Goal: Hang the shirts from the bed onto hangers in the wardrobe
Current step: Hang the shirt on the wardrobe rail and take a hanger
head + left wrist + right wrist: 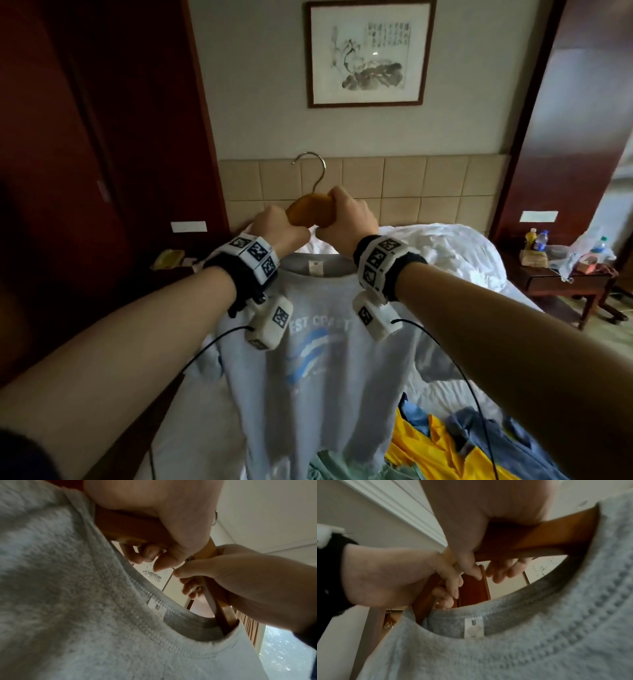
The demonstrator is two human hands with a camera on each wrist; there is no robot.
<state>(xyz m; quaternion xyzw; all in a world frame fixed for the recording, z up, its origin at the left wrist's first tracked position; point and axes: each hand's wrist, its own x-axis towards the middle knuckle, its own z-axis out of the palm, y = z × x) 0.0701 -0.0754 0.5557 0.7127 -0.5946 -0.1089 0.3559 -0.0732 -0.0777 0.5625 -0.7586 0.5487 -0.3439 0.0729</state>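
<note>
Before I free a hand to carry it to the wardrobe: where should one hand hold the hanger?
Probably the hanger's wooden neck, just under the hook, gripped from above. Both arms slope into the shirt's collar, so the load hangs balanced there and the hook stays free. The left hand and right hand flank that spot.

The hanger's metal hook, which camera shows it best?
The head view: the whole metal hook stands clear above the wooden hanger, against the tiled wall. The left wrist view shows only a sliver of it behind the left hand. The right wrist view does not show it.
</note>
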